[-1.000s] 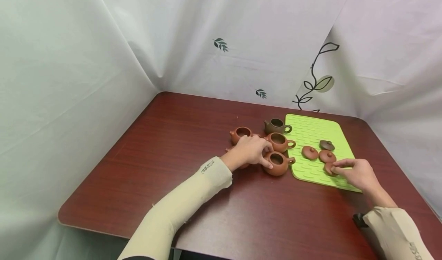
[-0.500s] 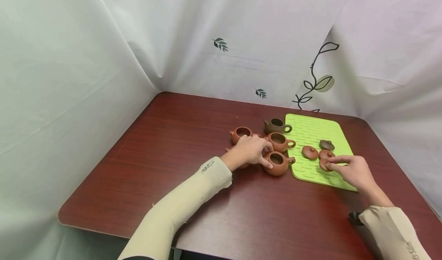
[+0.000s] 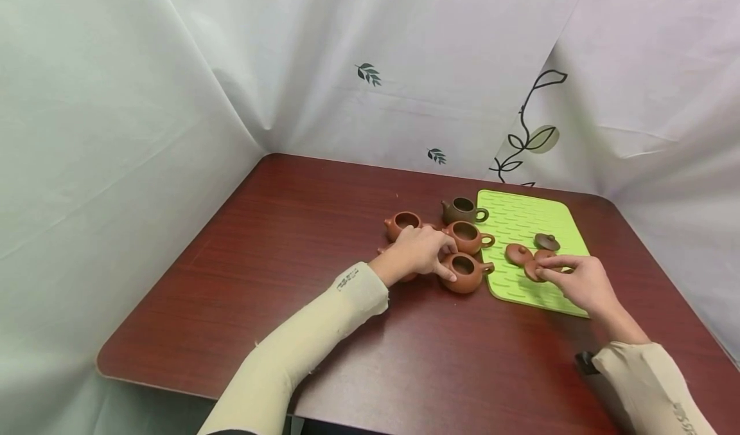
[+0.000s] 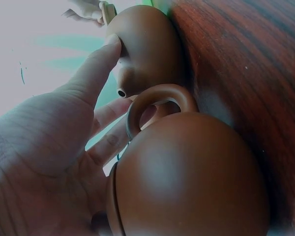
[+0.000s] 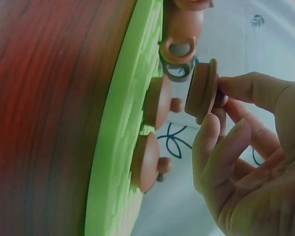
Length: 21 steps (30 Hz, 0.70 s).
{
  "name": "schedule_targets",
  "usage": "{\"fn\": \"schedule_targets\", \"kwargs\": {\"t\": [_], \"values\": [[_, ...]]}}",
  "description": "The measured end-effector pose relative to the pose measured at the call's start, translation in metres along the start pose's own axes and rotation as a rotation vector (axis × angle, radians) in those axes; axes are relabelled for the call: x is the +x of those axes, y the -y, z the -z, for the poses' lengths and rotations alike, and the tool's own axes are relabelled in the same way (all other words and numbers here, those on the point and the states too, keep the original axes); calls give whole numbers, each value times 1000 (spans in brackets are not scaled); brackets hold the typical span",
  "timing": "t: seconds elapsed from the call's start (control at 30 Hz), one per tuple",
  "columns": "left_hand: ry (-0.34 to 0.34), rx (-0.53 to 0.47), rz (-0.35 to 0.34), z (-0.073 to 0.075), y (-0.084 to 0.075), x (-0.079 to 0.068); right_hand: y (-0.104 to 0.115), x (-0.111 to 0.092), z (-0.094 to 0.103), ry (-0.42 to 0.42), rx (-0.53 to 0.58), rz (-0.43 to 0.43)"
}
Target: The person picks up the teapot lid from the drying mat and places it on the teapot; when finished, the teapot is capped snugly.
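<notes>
My left hand (image 3: pixel 421 252) holds a reddish-brown clay teapot (image 3: pixel 464 283) on its spout side, thumb against the body and fingers beyond the spout. This teapot has an uncovered mouth. Under that hand stands another teapot (image 4: pixel 187 177), with a lid rim and knob partly showing in the left wrist view. In my right hand (image 3: pixel 584 282), thumb and fingers pinch a small reddish-brown lid (image 5: pixel 201 91) by its knob. The lid is held above the green mat (image 3: pixel 509 207), tilted in the right wrist view. Two reddish-brown lids (image 3: pixel 518 255) and a dark lid (image 3: pixel 546 241) lie on the mat.
Behind the left hand stand a dark teapot (image 3: pixel 460 212) and two reddish-brown teapots (image 3: pixel 467 247), all uncovered and close together. The dark red table (image 3: pixel 277 242) extends left and toward the front. White cloth (image 3: pixel 324 101) hangs along the back and sides.
My right hand has lifted the nearest lid off the mat and carried it left toward the teapots. The left hand has stayed on its teapot.
</notes>
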<state>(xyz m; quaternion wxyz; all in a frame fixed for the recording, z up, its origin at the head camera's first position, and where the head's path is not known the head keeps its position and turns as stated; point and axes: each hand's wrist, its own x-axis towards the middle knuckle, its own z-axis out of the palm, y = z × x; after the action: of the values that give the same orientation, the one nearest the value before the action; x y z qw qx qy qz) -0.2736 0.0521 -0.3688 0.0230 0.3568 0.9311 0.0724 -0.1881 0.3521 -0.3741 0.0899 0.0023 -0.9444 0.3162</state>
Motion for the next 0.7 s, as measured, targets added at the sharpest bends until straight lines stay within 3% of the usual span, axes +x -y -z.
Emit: {"fn": "schedule_targets", "kwargs": {"t": [0.7], "values": [[-1, 23, -5, 0, 0, 0, 21, 4, -11, 26, 141, 54]]}}
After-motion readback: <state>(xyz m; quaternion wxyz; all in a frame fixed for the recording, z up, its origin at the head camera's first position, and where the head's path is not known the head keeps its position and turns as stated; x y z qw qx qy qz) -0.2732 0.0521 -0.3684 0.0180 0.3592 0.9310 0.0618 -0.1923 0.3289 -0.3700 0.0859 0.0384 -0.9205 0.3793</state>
